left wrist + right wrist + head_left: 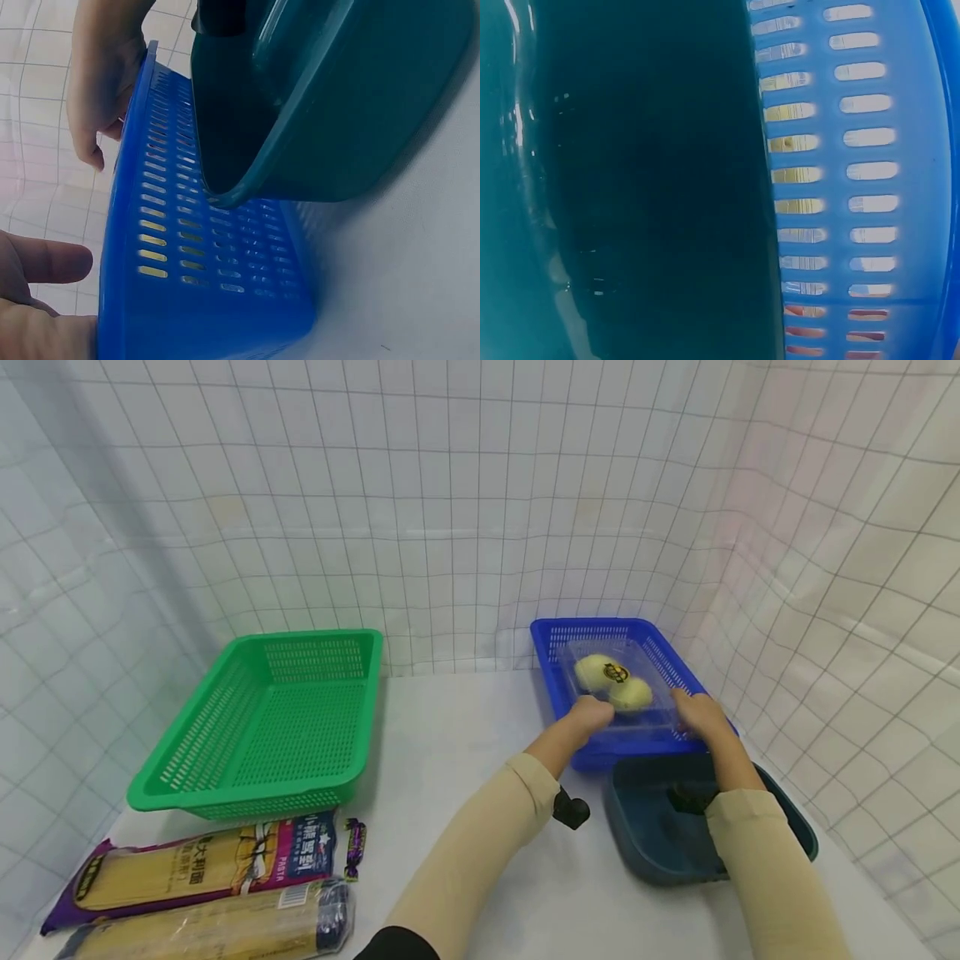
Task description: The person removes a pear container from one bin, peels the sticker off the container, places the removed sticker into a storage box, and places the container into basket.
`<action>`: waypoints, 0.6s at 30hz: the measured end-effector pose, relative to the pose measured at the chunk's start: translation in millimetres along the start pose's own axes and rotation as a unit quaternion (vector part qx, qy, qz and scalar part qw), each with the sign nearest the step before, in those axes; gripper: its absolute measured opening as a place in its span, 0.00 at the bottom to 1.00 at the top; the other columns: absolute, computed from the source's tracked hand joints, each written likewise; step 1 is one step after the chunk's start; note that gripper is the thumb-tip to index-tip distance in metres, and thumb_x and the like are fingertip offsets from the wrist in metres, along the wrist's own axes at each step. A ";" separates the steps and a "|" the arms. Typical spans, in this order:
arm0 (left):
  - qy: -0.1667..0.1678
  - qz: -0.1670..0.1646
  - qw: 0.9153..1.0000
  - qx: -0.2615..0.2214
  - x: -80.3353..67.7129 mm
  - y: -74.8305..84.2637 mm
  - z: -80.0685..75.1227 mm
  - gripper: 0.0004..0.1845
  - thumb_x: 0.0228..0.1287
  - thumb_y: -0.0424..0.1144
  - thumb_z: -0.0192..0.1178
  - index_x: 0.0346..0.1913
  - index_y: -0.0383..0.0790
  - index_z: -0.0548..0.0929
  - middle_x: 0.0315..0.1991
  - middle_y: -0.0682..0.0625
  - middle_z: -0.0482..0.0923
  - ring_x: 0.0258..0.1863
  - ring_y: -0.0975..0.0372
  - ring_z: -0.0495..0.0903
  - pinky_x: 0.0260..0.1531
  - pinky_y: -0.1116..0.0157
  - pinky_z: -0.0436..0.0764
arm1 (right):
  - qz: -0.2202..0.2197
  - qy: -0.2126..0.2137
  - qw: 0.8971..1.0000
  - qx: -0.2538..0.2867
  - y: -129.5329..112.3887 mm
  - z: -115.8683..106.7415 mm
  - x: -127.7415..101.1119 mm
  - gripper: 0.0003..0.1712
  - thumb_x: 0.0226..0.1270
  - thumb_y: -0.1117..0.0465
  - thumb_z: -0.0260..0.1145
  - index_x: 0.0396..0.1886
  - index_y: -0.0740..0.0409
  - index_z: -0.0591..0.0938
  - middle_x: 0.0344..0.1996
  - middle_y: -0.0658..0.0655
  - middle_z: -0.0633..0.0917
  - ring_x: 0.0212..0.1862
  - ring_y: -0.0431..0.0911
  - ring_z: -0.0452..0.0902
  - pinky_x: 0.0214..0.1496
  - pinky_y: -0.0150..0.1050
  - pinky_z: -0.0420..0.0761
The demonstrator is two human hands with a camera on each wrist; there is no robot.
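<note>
Clear pastry box (617, 683) in blue basket (551, 664); both hands' fingers clamped on near edge.

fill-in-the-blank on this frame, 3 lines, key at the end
1. Both hands, the left hand and the right hand, are at a clear pack of buns inside the ____ basket.
2. The green basket holds ____.
3. The teal bin sits right in front of the ____ basket.

Missing words: blue; nothing; blue
</note>
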State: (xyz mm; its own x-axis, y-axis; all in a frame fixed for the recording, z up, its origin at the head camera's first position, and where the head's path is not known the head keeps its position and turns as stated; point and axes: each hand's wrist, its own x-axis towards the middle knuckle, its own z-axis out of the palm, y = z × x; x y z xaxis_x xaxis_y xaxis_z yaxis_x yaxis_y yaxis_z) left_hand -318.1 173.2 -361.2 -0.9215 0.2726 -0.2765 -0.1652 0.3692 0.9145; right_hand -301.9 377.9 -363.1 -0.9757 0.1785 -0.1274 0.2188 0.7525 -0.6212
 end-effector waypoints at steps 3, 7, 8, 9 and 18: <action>0.005 0.009 1.000 -0.001 2.0 -2.9 0.7 0.07 0.67 0.28 0.45 0.42 0.30 0.72 0.40 0.45 0.69 0.27 0.60 0.59 0.28 0.64 0.61 | 0.001 -0.014 1.000 0.008 1.1 1.4 1.5 0.36 0.75 0.45 0.38 0.45 0.78 0.74 0.34 0.69 0.82 0.38 0.59 0.82 0.33 0.40 0.81; 0.019 0.009 1.000 0.006 4.1 -3.3 1.8 0.11 0.68 0.28 0.46 0.25 0.39 0.65 0.24 0.49 0.60 0.16 0.62 0.54 0.17 0.67 0.57 | 0.003 -0.013 0.999 0.042 2.4 1.0 2.6 0.35 0.71 0.47 0.46 0.53 0.80 0.74 0.28 0.64 0.83 0.36 0.56 0.84 0.36 0.41 0.84; 0.025 0.007 1.000 0.007 4.2 -3.3 2.2 0.12 0.68 0.28 0.46 0.25 0.40 0.65 0.23 0.49 0.60 0.14 0.63 0.53 0.15 0.67 0.56 | 0.004 -0.012 0.999 0.052 2.9 0.4 2.5 0.37 0.71 0.47 0.47 0.55 0.82 0.72 0.28 0.62 0.84 0.35 0.54 0.84 0.37 0.42 0.85; 0.032 0.004 0.999 0.007 4.4 -3.1 2.6 0.13 0.68 0.28 0.46 0.24 0.40 0.64 0.22 0.49 0.59 0.13 0.63 0.52 0.14 0.68 0.55 | 0.006 -0.010 0.998 0.065 2.9 -0.2 2.0 0.38 0.71 0.46 0.48 0.56 0.83 0.71 0.27 0.62 0.85 0.35 0.53 0.85 0.39 0.43 0.85; 0.093 -0.002 0.995 -0.036 -2.1 -1.6 4.8 0.18 0.67 0.26 0.48 0.59 0.26 0.71 0.46 0.40 0.74 0.26 0.57 0.67 0.22 0.63 0.64 | 0.018 -0.015 0.991 0.133 1.3 -2.1 -0.7 0.50 0.72 0.37 0.46 0.66 0.85 0.58 0.39 0.71 0.85 0.39 0.53 0.86 0.49 0.47 0.83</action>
State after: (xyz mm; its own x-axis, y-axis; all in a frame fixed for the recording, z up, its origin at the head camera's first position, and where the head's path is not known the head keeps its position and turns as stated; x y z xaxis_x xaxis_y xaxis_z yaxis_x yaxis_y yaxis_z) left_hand -314.2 176.3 -363.5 -0.9690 0.0988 -0.2263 -0.1872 0.3035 0.9343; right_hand -300.9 380.1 -362.2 -0.9684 0.1798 -0.1729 0.2448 0.5521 -0.7971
